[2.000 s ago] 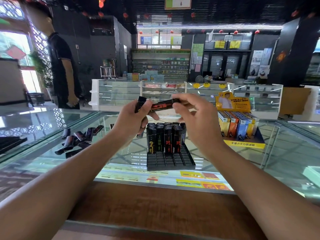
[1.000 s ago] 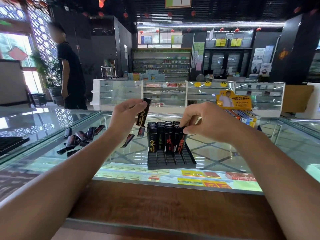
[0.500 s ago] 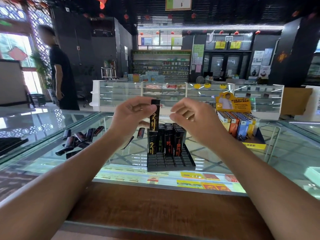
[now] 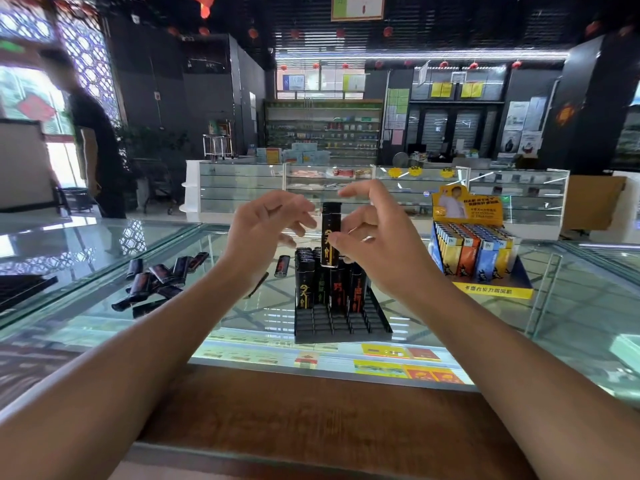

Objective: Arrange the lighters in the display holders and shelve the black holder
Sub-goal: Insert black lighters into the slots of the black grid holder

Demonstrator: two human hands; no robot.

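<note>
Where the forearms cross the wooden ledge (image 4: pixel 311 417) and reach out over the glass counter (image 4: pixel 467 334), the black holder (image 4: pixel 343 322) sits directly below the fingertips, placed square to the person so both hands can work it. Its front rows, nearest the wrists, are bare slots; the standing lighters (image 4: pixel 304 289) fill the rows further back, which suggests filling goes from back to front so that a hand need not reach over lighters already seated. Just above those filled rows, the right hand (image 4: pixel 381 247) pinches one black lighter (image 4: pixel 330 230) between thumb (image 4: pixel 337 241) and curled fingers, the index finger lifted clear. The lighter is held upright with its printed face toward the person, probably to match the neighbours and drop straight into a slot. The left hand (image 4: pixel 266 226) holds nothing, its fingers loosely spread with the tips just left of the lighter; whether they touch it cannot be told. Out to the left of the left fingers lie the loose lighters (image 4: pixel 156 277), heaped within easy reach, and a single stray (image 4: pixel 282 266) lies under that palm. Beyond the right knuckles stands the coloured display holder (image 4: pixel 474 258), apparently full. Further off are glass cases and a person (image 4: pixel 97 143).
</note>
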